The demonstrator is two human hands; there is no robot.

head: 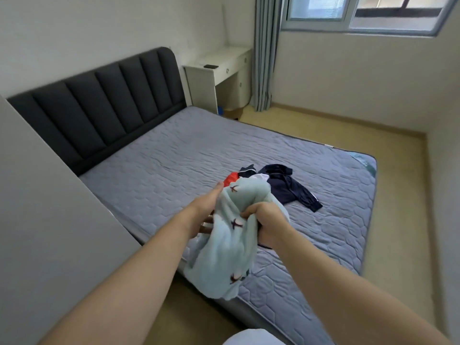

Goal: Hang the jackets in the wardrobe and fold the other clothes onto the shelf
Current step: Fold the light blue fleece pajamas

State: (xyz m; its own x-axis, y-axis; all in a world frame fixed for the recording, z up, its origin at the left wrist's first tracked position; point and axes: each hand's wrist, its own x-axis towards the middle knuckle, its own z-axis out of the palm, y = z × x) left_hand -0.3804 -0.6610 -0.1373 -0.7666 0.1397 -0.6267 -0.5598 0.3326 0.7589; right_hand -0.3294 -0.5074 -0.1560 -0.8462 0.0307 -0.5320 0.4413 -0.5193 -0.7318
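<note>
Pale-blue fleece garment, small dark motifs: one item, bunched, held over the near edge of the mattress. Right hand: fist closed on a gathered fold. Left hand: fingers tucked under the cloth, gripping it. Pile at 1 o'clock of the hands, lying on the mattress: navy jacket, red garment. Step judged: readying the fleece for folding. Handling advice: find the hem or shoulders, shake it open, lay it flat on bare quilt at 11 o'clock, clear of the pile, and smooth it before folding.
</note>
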